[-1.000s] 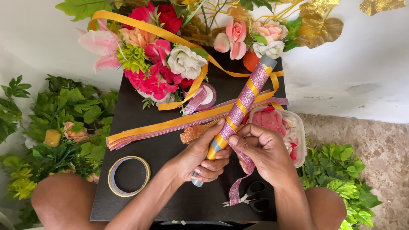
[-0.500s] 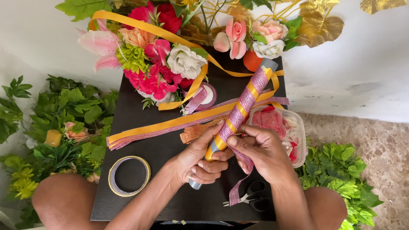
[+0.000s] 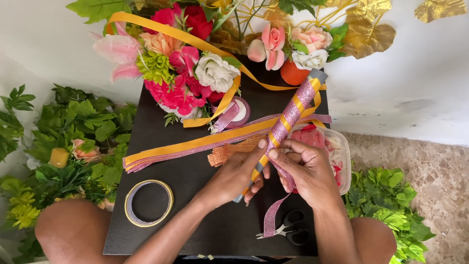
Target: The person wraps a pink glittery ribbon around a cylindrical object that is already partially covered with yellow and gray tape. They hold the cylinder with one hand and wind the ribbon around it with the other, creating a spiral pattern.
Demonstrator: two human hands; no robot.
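Observation:
A grey stick [image 3: 292,111] wrapped in spiral bands of pink glitter ribbon and yellow ribbon slants up to the right over a dark table [image 3: 161,171]. My left hand [image 3: 238,176] grips its lower part, thumb on the wrap. My right hand [image 3: 304,168] pinches the pink glitter ribbon [image 3: 272,215] against the stick; the loose ribbon end hangs down toward black scissors [image 3: 288,231].
Long yellow and pink ribbon strips [image 3: 195,144] lie across the table. A roll of tape [image 3: 148,203] lies at the left front. A clear tub [image 3: 332,146] sits behind my right hand. Artificial flowers [image 3: 181,73] fill the back; green foliage [image 3: 68,146] flanks both sides.
My fingers have shifted slightly along the stick while the pink ribbon is drawn around it. The stick stays at nearly the same slant.

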